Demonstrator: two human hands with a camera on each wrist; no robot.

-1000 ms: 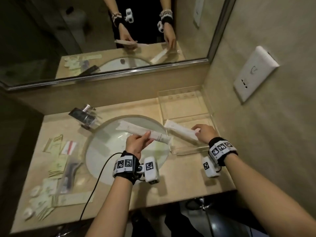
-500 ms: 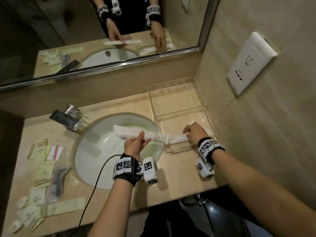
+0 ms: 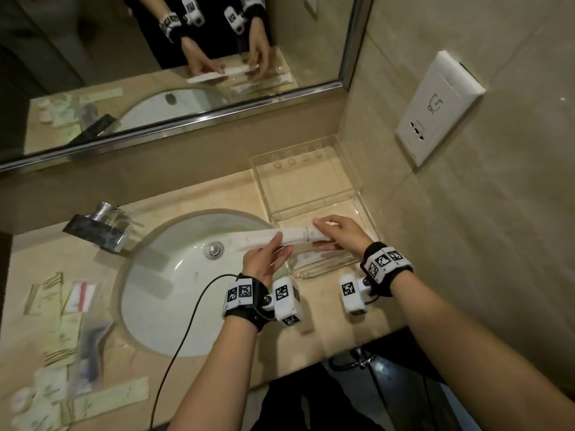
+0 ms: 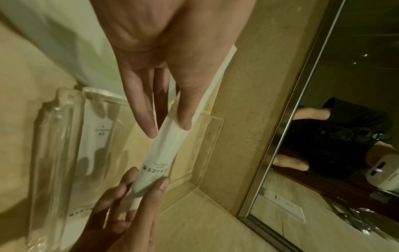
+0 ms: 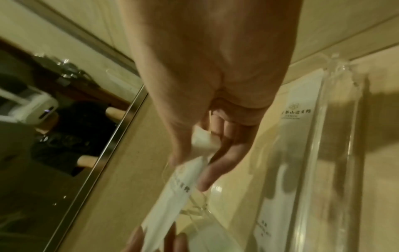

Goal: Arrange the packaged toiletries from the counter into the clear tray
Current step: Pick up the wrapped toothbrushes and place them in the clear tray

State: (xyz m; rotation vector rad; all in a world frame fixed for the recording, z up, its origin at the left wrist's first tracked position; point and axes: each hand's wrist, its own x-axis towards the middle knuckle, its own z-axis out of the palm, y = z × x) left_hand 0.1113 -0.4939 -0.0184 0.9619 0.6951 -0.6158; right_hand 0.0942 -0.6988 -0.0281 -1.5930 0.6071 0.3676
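I have both hands on one long white packet (image 3: 277,237), held level over the sink's right edge and the near-left corner of the clear tray (image 3: 357,185). My left hand (image 3: 264,259) pinches the packet's left half between thumb and straight fingers (image 4: 149,126); my right hand (image 3: 339,233) pinches its right end, thumb on one side and fingers on the other. A second white packet (image 5: 300,105) already lies flat in the tray's near compartment, along the front wall. The tray sits on the counter (image 3: 193,197) in the corner by the wall, its far compartment showing only a row of round dimples. More packets (image 3: 59,331) lie scattered on the counter left of the sink (image 3: 174,275), well apart from the tray. The tap (image 3: 99,225) stands behind the sink.
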